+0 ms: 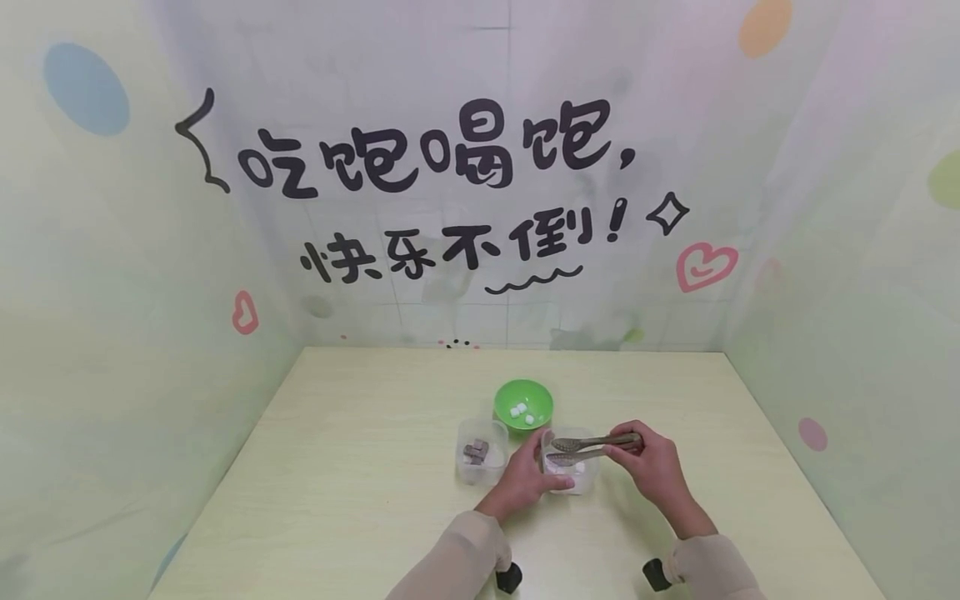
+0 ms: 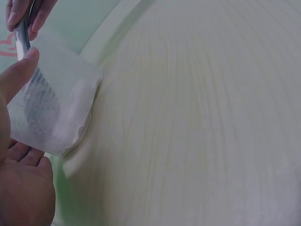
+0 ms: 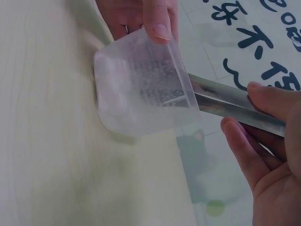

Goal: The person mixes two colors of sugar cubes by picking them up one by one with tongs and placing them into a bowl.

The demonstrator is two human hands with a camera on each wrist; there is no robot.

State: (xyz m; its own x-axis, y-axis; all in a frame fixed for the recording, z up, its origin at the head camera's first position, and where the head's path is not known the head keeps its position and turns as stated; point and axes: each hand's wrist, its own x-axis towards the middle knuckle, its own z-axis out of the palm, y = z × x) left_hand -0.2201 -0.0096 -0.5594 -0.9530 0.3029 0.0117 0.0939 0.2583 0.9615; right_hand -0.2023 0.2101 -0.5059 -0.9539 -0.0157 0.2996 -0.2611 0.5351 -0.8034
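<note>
My left hand [image 1: 525, 477] grips the left side of a clear plastic container [image 1: 587, 483], its thumb along the near wall. White pieces show inside the container. From the right, my right hand [image 1: 654, 468] pinches the handle of metal tongs [image 3: 221, 96] between thumb and fingers. The perforated tong heads reach into the container and show blurred through its wall in both wrist views. In the head view the two tong arms stand slightly apart. What lies between the heads is hard to make out.
Behind the hands stands a green bowl [image 1: 525, 389] holding several white marshmallows [image 1: 517, 411]. Left of my left hand, a second clear container [image 1: 472, 478] holds several brownish chunks [image 1: 476, 452]. The light wooden table [image 1: 337, 467] meets printed walls on three sides.
</note>
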